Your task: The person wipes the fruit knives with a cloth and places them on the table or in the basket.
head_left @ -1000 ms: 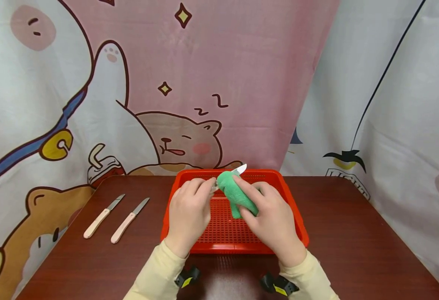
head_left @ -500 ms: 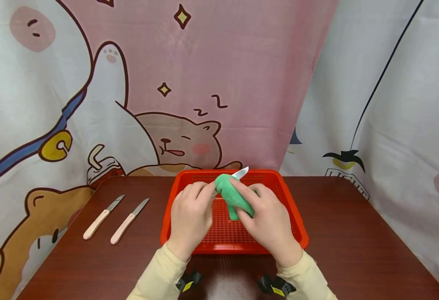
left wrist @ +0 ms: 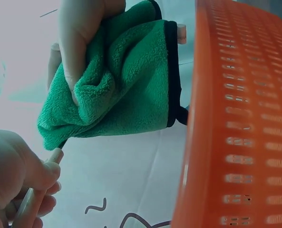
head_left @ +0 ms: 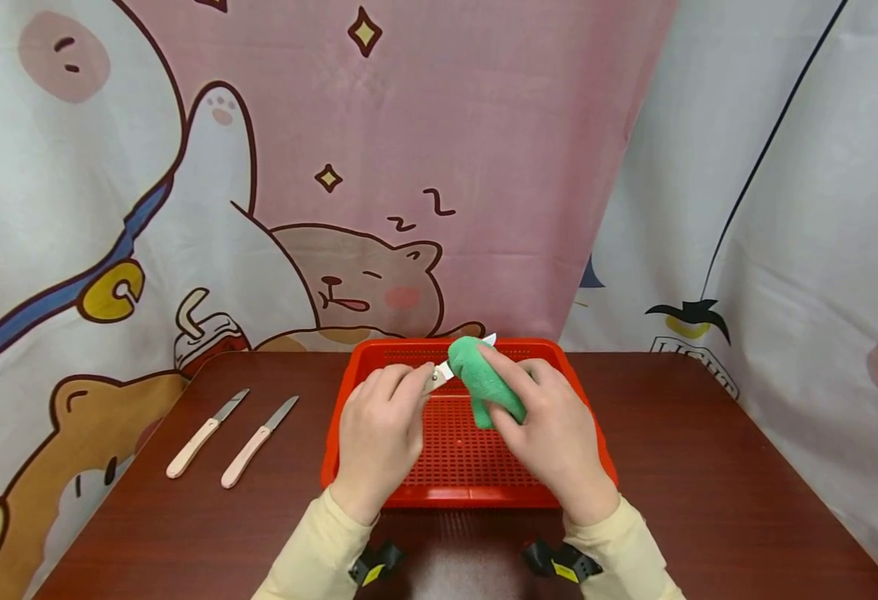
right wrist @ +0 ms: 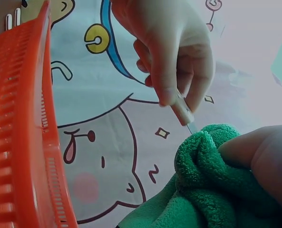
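Note:
My left hand (head_left: 381,433) grips a small knife (head_left: 437,379) by its pale handle, above the basket. In the left wrist view the handle (left wrist: 31,202) lies across the curled fingers. My right hand (head_left: 551,433) pinches a green cloth (head_left: 484,379) folded round the blade. Only the blade's tip (head_left: 491,339) and a short stretch near the handle show past the cloth. Seen from the right wrist, the thumb (right wrist: 255,147) presses into the fluffy green cloth (right wrist: 202,171), and a sliver of blade shows between it and the handle. A dark border edges the cloth (left wrist: 131,85) in the left wrist view.
A red perforated basket (head_left: 469,497) stands on the dark brown table (head_left: 709,483) below both hands. Left of it lie two knives with pale handles, one knife (head_left: 207,433) farther left than the other knife (head_left: 259,442). A printed curtain (head_left: 499,167) hangs behind.
The cloth in my right hand first slid left to the handle, then moved right along the blade towards the tip. More blade shows near the handle now. The left hand keeps its grip.

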Tool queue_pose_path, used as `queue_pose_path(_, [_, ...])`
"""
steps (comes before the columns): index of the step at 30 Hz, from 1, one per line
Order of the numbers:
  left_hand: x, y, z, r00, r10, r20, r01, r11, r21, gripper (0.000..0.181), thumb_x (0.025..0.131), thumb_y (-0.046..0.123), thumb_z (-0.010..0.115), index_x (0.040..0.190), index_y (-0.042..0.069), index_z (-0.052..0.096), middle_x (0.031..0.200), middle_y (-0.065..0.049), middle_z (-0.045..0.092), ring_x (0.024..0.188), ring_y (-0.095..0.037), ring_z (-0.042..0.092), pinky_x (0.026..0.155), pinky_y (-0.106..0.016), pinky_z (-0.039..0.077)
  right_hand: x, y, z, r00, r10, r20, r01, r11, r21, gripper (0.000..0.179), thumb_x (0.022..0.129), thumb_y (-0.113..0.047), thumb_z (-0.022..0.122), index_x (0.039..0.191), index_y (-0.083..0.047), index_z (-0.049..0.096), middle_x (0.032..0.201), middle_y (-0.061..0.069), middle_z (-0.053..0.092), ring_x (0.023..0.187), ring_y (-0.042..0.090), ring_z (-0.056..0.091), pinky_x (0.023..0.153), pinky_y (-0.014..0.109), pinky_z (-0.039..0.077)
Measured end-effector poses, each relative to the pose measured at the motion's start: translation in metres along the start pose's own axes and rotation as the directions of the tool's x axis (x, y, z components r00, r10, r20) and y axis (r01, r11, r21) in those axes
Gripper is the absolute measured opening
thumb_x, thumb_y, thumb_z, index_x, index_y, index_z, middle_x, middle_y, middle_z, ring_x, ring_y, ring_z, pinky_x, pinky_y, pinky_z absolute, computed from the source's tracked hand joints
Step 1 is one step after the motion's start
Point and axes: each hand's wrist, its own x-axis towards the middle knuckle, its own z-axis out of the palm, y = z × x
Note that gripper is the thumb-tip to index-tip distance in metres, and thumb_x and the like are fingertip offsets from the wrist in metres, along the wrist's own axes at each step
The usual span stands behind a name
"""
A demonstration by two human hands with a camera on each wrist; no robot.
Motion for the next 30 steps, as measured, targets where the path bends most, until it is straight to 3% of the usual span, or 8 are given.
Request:
queue_pose_path(10, [-0.001, 0.0, -0.002, 1.0, -0.008, 0.004, 0.008, 1.0, -0.01, 0.026, 0.087, 0.006, 0.074, 0.113, 0.004, 0.071, 0.092, -0.008, 0.065, 0.075, -0.024, 0.061, 0.061, -0.038, 0.053, 0.0, 0.011, -0.008, 0.997, 0.071, 0.002, -0.071, 0.997, -0.015, 0.064, 0.079, -0.009, 0.077, 0.137, -0.027, 0.06, 0.098, 0.009, 0.061, 0.08, 0.024, 0.057, 0.056, 0.04, 0.047])
queue_pose_path(30, [-0.005, -0.001, -0.005, 0.999, -0.034, 0.02, 0.034, 0.999, -0.02, 0.031, 0.083, 0.004, 0.077, 0.114, 0.006, 0.07, 0.092, -0.008, 0.065, 0.077, -0.024, 0.062, 0.065, -0.039, 0.054, -0.002, 0.023, -0.017, 0.991, 0.124, -0.039, -0.125, 0.992, -0.022, 0.066, 0.079, -0.009, 0.077, 0.139, -0.028, 0.058, 0.096, 0.01, 0.062, 0.079, 0.026, 0.057, 0.058, 0.044, 0.046])
